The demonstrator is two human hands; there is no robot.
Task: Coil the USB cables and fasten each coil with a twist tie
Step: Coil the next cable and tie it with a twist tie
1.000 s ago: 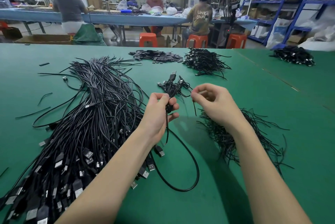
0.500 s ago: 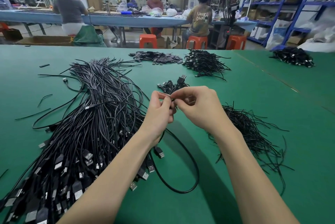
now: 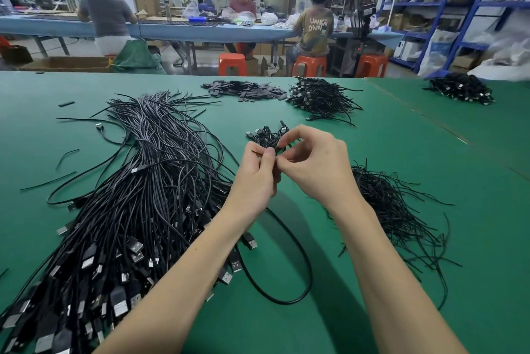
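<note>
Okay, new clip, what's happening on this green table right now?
A person is bundling USB cables. Both hands meet above the table: the left hand grips a small coiled cable, while the right hand pinches a thin tie at it. A big heap of loose cables lies to the left, a pile of twist ties to the right. The fastening looks unfinished.
</note>
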